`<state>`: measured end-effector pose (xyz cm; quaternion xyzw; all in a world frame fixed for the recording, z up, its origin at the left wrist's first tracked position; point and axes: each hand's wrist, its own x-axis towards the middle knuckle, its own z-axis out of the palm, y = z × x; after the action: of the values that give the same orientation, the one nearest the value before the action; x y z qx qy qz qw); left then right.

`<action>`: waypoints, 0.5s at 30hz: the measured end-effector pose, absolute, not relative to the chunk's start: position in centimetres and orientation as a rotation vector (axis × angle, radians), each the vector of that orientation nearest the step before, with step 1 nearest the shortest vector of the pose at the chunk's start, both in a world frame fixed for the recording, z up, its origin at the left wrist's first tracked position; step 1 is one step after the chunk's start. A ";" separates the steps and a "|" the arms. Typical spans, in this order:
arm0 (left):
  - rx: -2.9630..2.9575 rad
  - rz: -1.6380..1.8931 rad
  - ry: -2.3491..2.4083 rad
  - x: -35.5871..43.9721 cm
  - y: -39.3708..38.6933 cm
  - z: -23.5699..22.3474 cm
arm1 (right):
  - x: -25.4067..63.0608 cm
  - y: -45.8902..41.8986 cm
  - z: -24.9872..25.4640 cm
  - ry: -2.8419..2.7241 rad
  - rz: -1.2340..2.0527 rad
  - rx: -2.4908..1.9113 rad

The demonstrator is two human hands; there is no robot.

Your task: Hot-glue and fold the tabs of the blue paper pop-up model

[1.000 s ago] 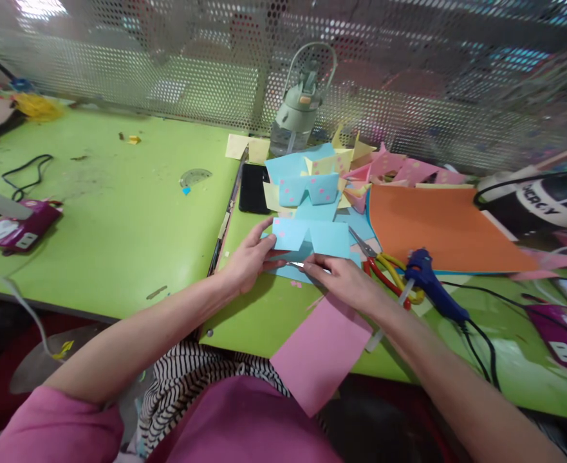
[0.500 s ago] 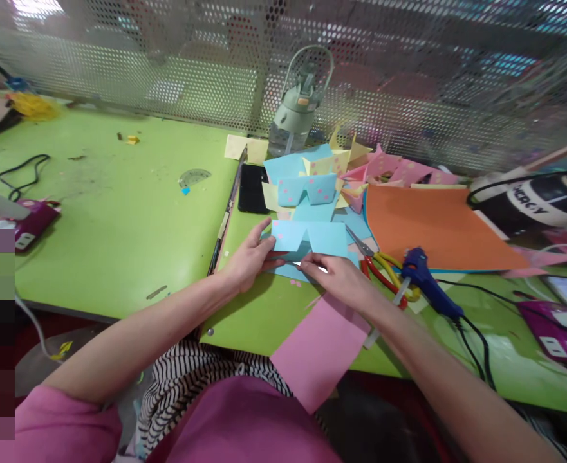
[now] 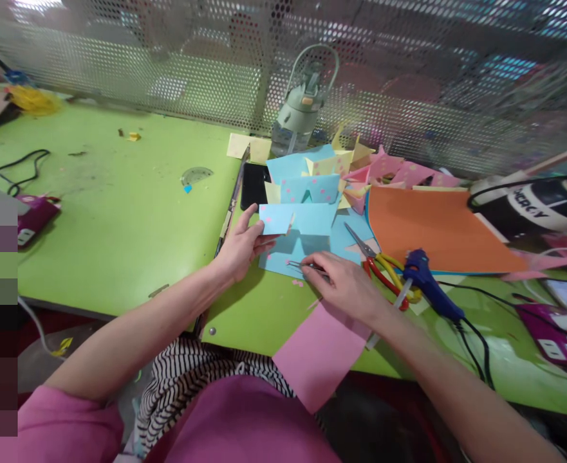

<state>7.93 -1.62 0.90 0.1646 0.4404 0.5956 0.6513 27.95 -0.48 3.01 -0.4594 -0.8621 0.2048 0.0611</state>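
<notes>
My left hand (image 3: 239, 251) grips the left end of a light blue notched paper piece (image 3: 315, 217), with its thumb in front, raised above the table. Pink dots show near that end. In my right hand (image 3: 341, 280) is a pair of tweezers (image 3: 297, 264), pinched between the fingers. Their tips are over a light blue paper (image 3: 274, 262) lying on the table, close to a tiny pink bit. Several more pink bits (image 3: 297, 283) lie just in front of that paper. Behind the held piece stands a similar blue piece with pink dots (image 3: 329, 188).
Scissors (image 3: 384, 263) and a blue glue gun (image 3: 421, 276) lie right of my right hand. An orange sheet (image 3: 437, 225) is behind them. A pink sheet (image 3: 324, 357) overhangs the front edge. A phone (image 3: 253, 186) and a water bottle (image 3: 297, 112) are at the back.
The notched blue paper has moved up and left in my left hand and is tilted. My right hand has come away from it and lower, its tweezers now over the paper below.
</notes>
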 end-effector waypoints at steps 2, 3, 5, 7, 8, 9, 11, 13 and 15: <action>0.363 1.345 1.018 8.0 -1.5 0.7 | 28.1 -0.4 3.0 -2.650 0.544 -1.354; 0.358 1.343 1.024 8.0 -1.5 0.5 | 28.1 -0.3 3.0 -2.667 0.516 -1.336; 0.356 1.342 1.027 8.1 -1.4 0.4 | 28.1 0.0 2.9 -2.696 0.484 -1.302; 0.363 1.341 1.028 8.1 -1.4 0.3 | 28.1 0.2 2.9 -2.717 0.472 -1.274; 0.368 1.341 1.028 8.1 -1.4 0.3 | 28.1 0.3 2.9 -2.724 0.470 -1.265; 0.372 1.341 1.030 8.1 -1.4 0.4 | 28.1 0.3 2.8 -2.729 0.469 -1.257; 0.379 1.340 1.034 8.1 -1.4 0.5 | 28.0 0.4 2.7 -2.736 0.464 -1.248; 0.383 1.334 1.040 8.0 -1.4 0.6 | 28.0 0.4 2.7 -2.743 0.462 -1.238; 0.390 1.327 1.040 8.0 -1.4 0.6 | 28.0 0.4 2.8 -2.755 0.462 -1.225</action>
<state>8.02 -1.41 0.62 0.1715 0.4575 0.5839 0.6484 28.02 0.45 2.76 -0.4012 -0.9022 0.1515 0.0457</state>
